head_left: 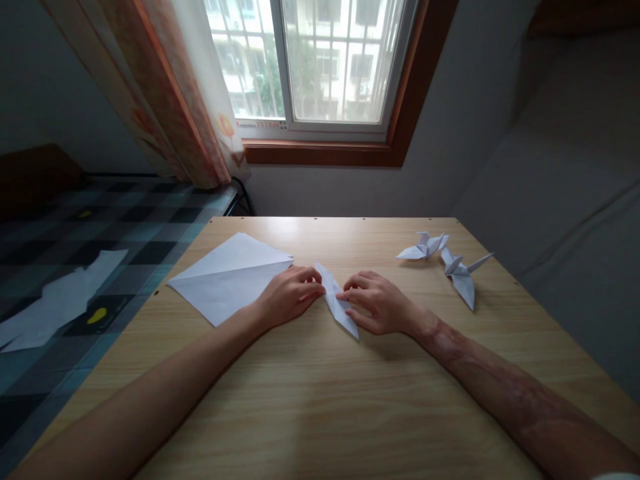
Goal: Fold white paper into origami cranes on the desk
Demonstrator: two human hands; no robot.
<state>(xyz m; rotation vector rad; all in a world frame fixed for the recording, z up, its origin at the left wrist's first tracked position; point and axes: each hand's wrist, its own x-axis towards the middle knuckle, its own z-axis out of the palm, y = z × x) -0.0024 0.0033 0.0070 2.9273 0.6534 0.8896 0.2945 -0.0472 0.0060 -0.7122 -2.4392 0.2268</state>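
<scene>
A narrow, diamond-shaped piece of folded white paper (341, 316) lies at a slant on the wooden table between my two hands. My left hand (293, 293) has its fingers closed together at the paper's left edge. From the other side, my right hand (376, 301) grips the paper's right edge, thumb and fingers bent around it. The fingers hide part of the paper's middle. Just left of my left hand rests a larger white paper square (227, 280) with a diagonal crease.
Two folded paper cranes (424, 248) (460, 272) sit at the table's far right. Beyond the left edge of the table (300, 413), white paper scraps (60, 307) lie on a checked bed (165, 207). A window (335, 67) and curtain (185, 100) are ahead.
</scene>
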